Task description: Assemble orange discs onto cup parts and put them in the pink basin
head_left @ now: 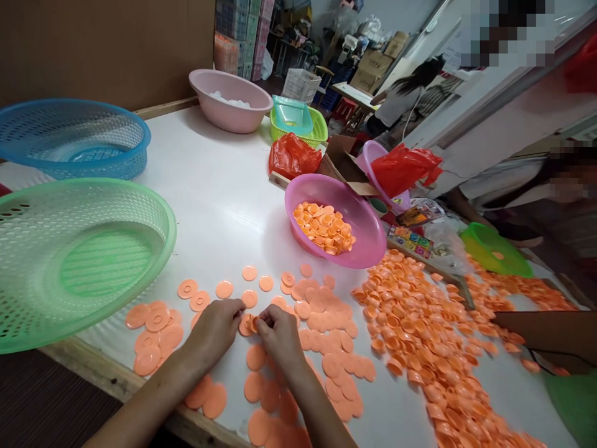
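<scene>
My left hand [215, 328] is closed, its fingertips pressed together just above the orange discs. What they hold, if anything, I cannot make out. My right hand [280, 339] pinches a small orange cup-shaped piece [253, 323] over a flat orange disc [244, 326] on the table. Around both hands lie many flat round discs, some single like this ringed disc [188, 288], others in overlapping rows [326, 311]. To the right spreads a large heap of small orange cups [420, 330]. Beyond my hands, a pink bowl [368, 233] holds more orange cups.
A green basket [161, 261] and a blue basket [135, 158] stand on the left. At the back are a pale pink basin [233, 115], a red plastic bag [291, 155] and an open cardboard box [342, 162]. Another person's arm [508, 231] is near a green bowl [501, 249] at right.
</scene>
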`<control>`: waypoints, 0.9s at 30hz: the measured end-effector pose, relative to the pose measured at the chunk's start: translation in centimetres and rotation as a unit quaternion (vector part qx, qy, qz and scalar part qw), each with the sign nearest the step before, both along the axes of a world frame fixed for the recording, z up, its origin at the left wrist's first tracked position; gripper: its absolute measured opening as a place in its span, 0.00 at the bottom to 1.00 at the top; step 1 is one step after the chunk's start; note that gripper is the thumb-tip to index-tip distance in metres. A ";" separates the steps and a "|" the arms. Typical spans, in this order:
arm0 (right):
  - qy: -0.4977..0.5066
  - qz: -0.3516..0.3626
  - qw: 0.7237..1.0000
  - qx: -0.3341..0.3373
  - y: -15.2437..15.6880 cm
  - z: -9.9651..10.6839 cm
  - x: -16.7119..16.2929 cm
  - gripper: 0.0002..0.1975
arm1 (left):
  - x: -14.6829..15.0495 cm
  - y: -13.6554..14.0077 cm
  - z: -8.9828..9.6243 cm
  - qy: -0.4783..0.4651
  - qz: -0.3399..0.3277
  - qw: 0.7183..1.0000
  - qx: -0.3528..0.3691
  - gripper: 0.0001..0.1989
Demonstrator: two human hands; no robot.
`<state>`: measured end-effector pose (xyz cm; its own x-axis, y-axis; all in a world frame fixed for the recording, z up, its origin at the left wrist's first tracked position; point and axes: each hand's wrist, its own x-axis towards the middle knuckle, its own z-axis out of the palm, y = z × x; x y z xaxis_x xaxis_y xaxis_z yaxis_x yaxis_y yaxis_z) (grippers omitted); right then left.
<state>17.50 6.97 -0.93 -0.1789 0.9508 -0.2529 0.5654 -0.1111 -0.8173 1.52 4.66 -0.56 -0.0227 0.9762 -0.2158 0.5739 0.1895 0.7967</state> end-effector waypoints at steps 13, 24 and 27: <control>-0.058 0.055 0.996 0.047 -0.6 0.5 -1.3 0.08 | 0.7 0.1 0.5 -0.049 -0.014 0.998 -0.030 0.06; -0.029 -0.005 0.999 0.016 -1.4 -0.3 -1.9 0.08 | 1.3 -0.1 -0.2 -0.017 -0.025 0.999 -0.039 0.07; 0.050 -0.016 0.997 -0.058 -0.3 0.7 -1.1 0.06 | -0.3 0.3 0.0 -0.058 0.004 0.996 -0.063 0.09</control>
